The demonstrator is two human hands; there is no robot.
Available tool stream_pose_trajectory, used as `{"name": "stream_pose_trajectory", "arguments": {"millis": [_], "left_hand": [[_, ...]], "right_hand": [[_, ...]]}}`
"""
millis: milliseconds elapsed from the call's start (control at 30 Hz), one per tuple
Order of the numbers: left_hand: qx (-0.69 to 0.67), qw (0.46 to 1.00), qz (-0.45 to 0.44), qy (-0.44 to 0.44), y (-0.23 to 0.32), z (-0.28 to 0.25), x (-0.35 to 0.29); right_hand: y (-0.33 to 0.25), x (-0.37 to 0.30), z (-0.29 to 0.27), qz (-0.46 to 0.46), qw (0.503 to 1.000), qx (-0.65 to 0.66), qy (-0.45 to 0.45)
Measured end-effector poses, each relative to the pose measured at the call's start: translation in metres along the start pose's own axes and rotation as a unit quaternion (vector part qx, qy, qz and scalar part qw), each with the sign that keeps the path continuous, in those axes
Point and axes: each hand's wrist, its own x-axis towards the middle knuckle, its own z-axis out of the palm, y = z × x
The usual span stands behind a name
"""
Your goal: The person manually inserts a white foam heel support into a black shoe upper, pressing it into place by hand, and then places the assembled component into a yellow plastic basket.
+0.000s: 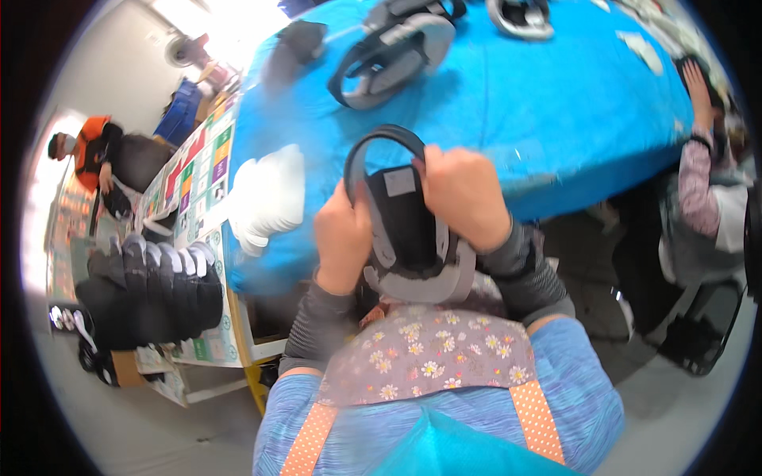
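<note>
My left hand (344,238) is closed on the left edge of a black and grey shoe upper (403,226). On the opposite edge my right hand (467,197) grips it with bent fingers. The upper is held over my lap, in front of the table edge. A black band loops at its far end, a pale label lies on the black inner part, and a light grey band curves round the near end. My fingertips are partly hidden. Beyond my hands, another grey and black upper (394,62) rests on the blue-covered table (492,95).
White soft pieces (274,190) are piled by my left hand. Several dark uppers (155,293) stand in a row at the left. Another grey upper (521,20) lies at the far side. One co-worker (95,155) is at the far left, another person's hand (698,91) at the right.
</note>
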Motion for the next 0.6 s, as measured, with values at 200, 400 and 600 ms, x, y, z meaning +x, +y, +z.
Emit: {"name": "stream_pose_trajectory", "arguments": {"millis": [200,400,600], "left_hand": [[-0.056,0.979,0.101,0.167,0.035,-0.023,-0.011],[-0.060,0.953,0.162,0.249,0.029,-0.039,-0.019],[-0.125,0.936,0.117,0.306,-0.007,-0.061,-0.017]], "right_hand": [[-0.060,-0.001,-0.003,-0.140,0.980,0.085,0.117],[-0.094,0.007,-0.006,-0.094,0.955,0.197,0.200],[-0.103,0.019,-0.015,-0.137,0.973,0.154,0.107]]}}
